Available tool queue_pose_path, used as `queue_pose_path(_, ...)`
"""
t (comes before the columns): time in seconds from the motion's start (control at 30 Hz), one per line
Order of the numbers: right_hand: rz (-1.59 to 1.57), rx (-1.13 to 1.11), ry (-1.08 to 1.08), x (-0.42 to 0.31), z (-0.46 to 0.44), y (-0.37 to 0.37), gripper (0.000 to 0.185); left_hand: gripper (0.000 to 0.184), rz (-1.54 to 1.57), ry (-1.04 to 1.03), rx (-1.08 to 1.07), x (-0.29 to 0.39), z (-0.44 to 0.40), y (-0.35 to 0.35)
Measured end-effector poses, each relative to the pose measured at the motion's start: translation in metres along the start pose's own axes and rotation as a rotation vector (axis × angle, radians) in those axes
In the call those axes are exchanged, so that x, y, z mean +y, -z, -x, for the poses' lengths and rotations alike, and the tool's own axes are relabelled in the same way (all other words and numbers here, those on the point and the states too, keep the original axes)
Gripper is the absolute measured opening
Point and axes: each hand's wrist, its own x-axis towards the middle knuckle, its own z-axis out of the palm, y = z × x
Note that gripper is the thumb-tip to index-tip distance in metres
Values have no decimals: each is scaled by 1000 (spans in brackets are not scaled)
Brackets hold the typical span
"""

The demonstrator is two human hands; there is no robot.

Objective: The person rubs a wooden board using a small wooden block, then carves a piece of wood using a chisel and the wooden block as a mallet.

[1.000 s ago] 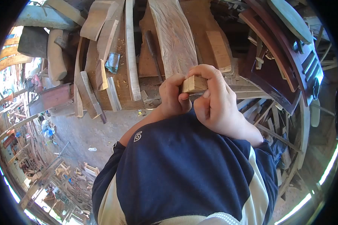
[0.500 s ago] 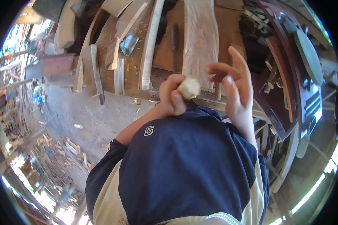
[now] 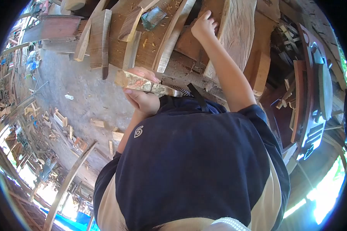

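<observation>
My left hand (image 3: 142,98) is closed around a short piece of wood (image 3: 140,82), holding it in front of my belly. The wood has a tan end and a pale, patchy, glossy side; its far end points right, close to my shirt. My right hand (image 3: 205,27) reaches out over the bench with curled fingers, beside a wide, pale, wavy-grained plank (image 3: 235,34). Whatever those fingers may grip is hidden under them. Several cut wood pieces lie left of that hand, among them a long curved strip (image 3: 173,36).
A crumpled clear plastic wrapper (image 3: 153,18) and wood shavings lie on the brown bench board (image 3: 117,46). Dark red furniture parts (image 3: 302,88) stand at the right. Offcuts (image 3: 97,123) are scattered over the concrete floor (image 3: 90,100) at left.
My left hand has moved left with the piece of wood and turned it sideways. My right hand, open before, has reached forward over the bench and curled its fingers. The view has shifted.
</observation>
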Motion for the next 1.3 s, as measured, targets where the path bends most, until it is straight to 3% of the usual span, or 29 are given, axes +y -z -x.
queue_pose_path(0.13,-3,-46,97,4,0,5,88,62,-77,-14,-37,17,-23,5)
queue_pose_path(0.23,-175,329,261,12,-2,25,72,61,-150,12,-56,21,-52,-2)
queue_pose_path(0.27,-215,443,262,5,6,58,57,64,-165,71,-105,20,-64,-11)
queue_pose_path(0.3,-628,411,531,12,8,94,43,67,-181,129,-155,19,-76,-21)
queue_pose_path(0.33,-723,499,407,19,16,118,30,66,-402,109,-279,18,-87,-32)
queue_pose_path(0.37,-1588,340,466,38,9,149,29,65,-623,85,-407,16,-97,-45)
queue_pose_path(0.4,-1205,783,582,17,53,180,19,61,-652,56,-544,9,-105,-64)
queue_pose_path(0.47,-1267,845,366,75,59,229,39,55,-690,2,-778,-19,-109,-108)
queue_pose_path(0.57,-1370,1090,295,83,112,279,22,53,-879,64,-1182,-78,-102,-160)
queue_pose_path(0.67,-1490,1136,331,121,145,296,15,52,-1010,-15,-1366,-104,-85,-190)
queue_pose_path(0.8,-1507,1140,366,171,170,288,24,46,-1047,-268,-1395,-139,-66,-200)
queue_pose_path(0.87,-1452,1205,304,176,173,283,29,38,-1020,-770,-1267,-148,-63,-199)
queue_pose_path(1.03,-1593,1229,298,164,153,270,28,30,-913,-613,-1132,-161,-52,-199)
queue_pose_path(1.1,-1412,1120,387,174,135,258,12,30,-944,-600,-1107,-163,-50,-196)
queue_pose_path(1.13,-560,1157,425,179,137,254,9,29,-1001,-610,-1052,-165,-48,-196)
queue_pose_path(1.17,-564,1147,427,170,133,250,9,28,-1057,-620,-995,-166,-46,-195)
queue_pose_path(1.23,-1497,1043,579,132,122,240,12,30,-1067,-579,-971,-166,-42,-193)
queue_pose_path(1.3,-1366,957,487,112,130,240,14,31,-1077,-536,-943,-163,-40,-190)
